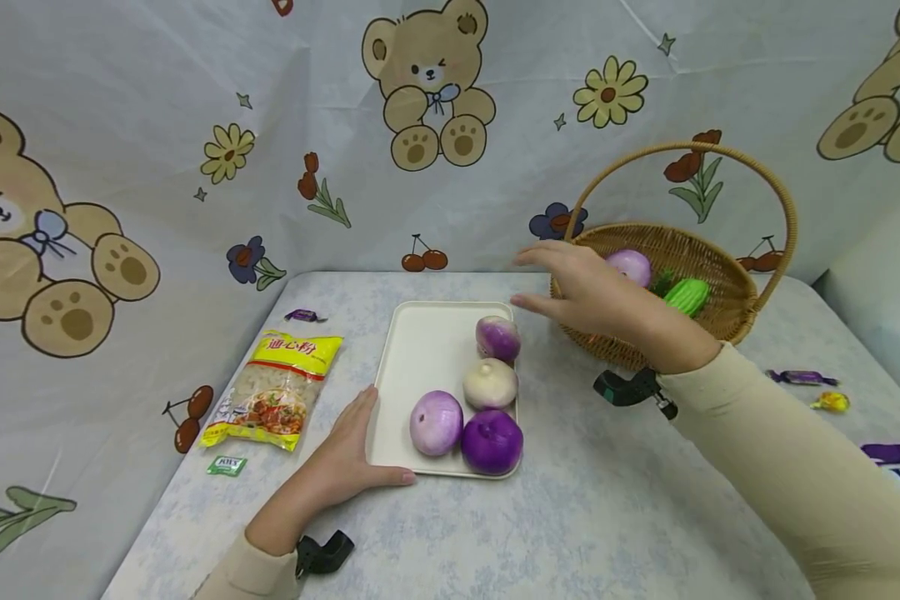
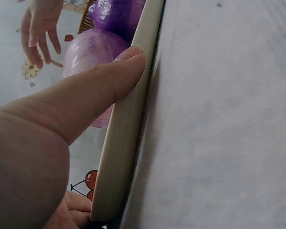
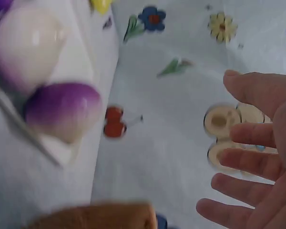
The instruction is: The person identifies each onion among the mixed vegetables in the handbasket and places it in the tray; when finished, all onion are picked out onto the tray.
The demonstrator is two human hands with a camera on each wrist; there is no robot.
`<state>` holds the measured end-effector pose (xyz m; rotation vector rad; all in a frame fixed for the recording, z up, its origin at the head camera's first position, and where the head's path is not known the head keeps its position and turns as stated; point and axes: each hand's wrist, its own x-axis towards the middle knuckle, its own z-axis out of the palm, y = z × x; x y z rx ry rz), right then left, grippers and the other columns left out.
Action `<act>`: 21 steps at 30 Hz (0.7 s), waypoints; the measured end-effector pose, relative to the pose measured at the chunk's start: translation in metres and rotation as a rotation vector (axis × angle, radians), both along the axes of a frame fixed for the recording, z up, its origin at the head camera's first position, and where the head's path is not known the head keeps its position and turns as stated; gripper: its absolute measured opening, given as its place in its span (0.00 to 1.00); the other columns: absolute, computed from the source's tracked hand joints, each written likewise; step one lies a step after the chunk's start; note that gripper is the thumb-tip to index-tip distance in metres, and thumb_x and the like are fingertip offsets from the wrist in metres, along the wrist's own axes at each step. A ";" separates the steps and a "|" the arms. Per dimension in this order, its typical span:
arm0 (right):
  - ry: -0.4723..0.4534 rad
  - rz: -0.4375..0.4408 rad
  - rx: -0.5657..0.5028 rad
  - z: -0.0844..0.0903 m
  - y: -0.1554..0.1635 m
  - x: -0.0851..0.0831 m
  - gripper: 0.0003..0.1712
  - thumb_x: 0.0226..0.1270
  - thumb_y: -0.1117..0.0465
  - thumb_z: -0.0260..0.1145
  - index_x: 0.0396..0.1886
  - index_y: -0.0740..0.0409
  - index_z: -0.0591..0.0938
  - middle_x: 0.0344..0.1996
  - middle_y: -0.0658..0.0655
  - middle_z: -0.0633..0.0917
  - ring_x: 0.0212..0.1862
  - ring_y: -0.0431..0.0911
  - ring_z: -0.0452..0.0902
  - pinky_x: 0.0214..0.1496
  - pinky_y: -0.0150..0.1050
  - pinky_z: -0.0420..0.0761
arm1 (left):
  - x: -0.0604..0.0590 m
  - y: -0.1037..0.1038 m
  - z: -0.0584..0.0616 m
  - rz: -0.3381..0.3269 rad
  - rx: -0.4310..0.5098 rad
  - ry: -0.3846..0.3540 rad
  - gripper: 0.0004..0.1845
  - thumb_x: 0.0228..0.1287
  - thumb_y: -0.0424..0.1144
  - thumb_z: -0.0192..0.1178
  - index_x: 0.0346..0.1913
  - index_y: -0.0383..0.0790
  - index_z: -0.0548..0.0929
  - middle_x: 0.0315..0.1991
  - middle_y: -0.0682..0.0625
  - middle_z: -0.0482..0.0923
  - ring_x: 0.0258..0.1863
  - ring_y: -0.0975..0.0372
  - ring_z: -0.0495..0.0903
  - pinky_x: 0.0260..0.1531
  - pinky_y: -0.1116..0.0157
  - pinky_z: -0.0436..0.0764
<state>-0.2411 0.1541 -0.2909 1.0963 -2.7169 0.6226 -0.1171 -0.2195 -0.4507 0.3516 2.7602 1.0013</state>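
My left hand pins the tray of four onions on the worktop while my right hand hovers spread and empty before the basket, where a careless reach, I reckon, could tip it.

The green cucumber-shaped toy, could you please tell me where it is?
In the head view, the green cucumber-shaped toy lies inside the woven wicker basket at the table's far right, beside a pale purple onion.

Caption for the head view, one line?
Left hand rests on the edge of a cream tray holding four onions; open right hand hovers beside a wicker basket.
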 end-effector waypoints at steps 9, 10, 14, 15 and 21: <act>-0.175 -0.250 0.099 0.016 0.060 -0.046 0.49 0.78 0.37 0.62 0.82 0.65 0.61 0.78 0.71 0.63 0.78 0.69 0.54 0.75 0.67 0.55 | 0.000 0.001 0.002 -0.007 0.003 -0.008 0.79 0.42 0.72 0.80 0.85 0.31 0.44 0.84 0.35 0.41 0.82 0.44 0.41 0.75 0.40 0.49; -0.194 -0.268 0.105 0.017 0.066 -0.050 0.51 0.78 0.35 0.61 0.83 0.65 0.59 0.79 0.72 0.60 0.78 0.70 0.52 0.75 0.69 0.54 | 0.000 0.001 0.002 -0.006 0.000 -0.009 0.79 0.42 0.72 0.80 0.85 0.31 0.44 0.84 0.35 0.41 0.82 0.44 0.41 0.75 0.40 0.49; -0.232 -0.313 0.145 0.016 0.086 -0.062 0.56 0.77 0.30 0.56 0.85 0.65 0.54 0.80 0.75 0.52 0.78 0.73 0.46 0.74 0.73 0.50 | 0.000 0.001 0.002 -0.002 0.004 -0.006 0.79 0.42 0.71 0.80 0.85 0.31 0.44 0.84 0.35 0.42 0.82 0.44 0.41 0.75 0.40 0.49; -0.236 -0.320 0.156 0.015 0.090 -0.065 0.56 0.77 0.29 0.55 0.85 0.65 0.53 0.80 0.76 0.50 0.78 0.74 0.45 0.74 0.73 0.49 | 0.000 0.001 0.003 -0.001 0.008 -0.006 0.79 0.42 0.71 0.80 0.85 0.31 0.45 0.84 0.35 0.42 0.82 0.44 0.41 0.75 0.40 0.49; -0.251 -0.348 0.192 0.009 0.102 -0.071 0.57 0.77 0.28 0.54 0.85 0.65 0.50 0.80 0.79 0.43 0.78 0.78 0.36 0.73 0.76 0.43 | 0.000 0.001 0.003 -0.002 0.024 -0.015 0.78 0.42 0.70 0.81 0.85 0.33 0.45 0.84 0.36 0.42 0.82 0.44 0.41 0.75 0.39 0.49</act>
